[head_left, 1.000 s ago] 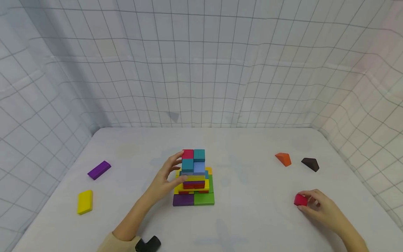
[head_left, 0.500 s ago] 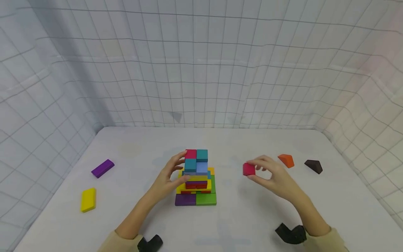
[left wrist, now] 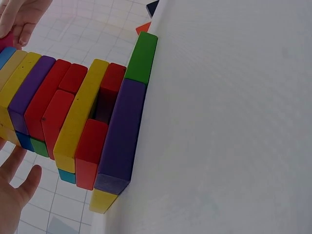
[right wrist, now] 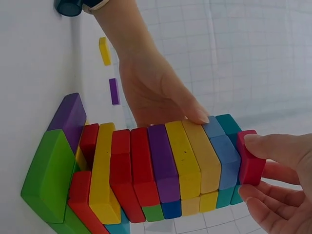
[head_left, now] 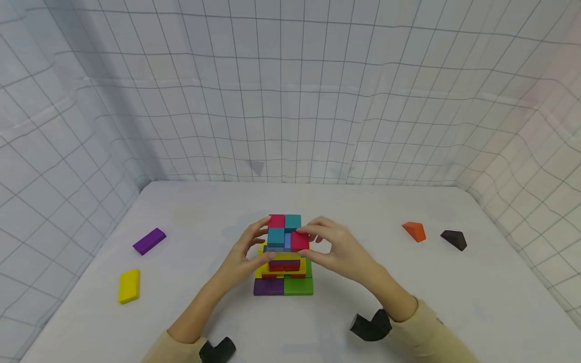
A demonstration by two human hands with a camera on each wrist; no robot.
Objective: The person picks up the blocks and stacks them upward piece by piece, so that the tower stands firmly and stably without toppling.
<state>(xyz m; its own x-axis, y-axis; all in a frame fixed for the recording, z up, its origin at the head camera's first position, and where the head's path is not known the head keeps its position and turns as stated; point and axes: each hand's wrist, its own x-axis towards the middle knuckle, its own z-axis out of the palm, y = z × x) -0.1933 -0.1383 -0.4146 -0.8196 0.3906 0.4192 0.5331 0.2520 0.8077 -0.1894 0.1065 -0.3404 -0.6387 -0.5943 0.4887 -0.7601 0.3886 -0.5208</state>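
Observation:
A tower of coloured wooden blocks [head_left: 284, 256] stands on a wider base of purple and green blocks. My right hand [head_left: 338, 248] pinches a small red block [head_left: 300, 242] between thumb and fingers at the top front right of the tower. In the right wrist view this red block [right wrist: 252, 161] lies against or just over the light blue block [right wrist: 225, 161]; exact contact is hard to tell. My left hand [head_left: 242, 254] lies along the tower's left side with fingers extended, its thumb touching near the upper front. Another red block [head_left: 277, 221] and teal blocks [head_left: 276, 237] top the stack.
On the white table [head_left: 363, 222] a purple block [head_left: 149, 241] and a yellow block [head_left: 129, 286] lie at the left. An orange block [head_left: 415, 231] and a black block [head_left: 454, 239] lie at the right. White grid-lined curtains [head_left: 290, 101] enclose the table.
My right hand has carried the red block from the table's right side leftward to the top of the tower. The left hand stays beside the tower.

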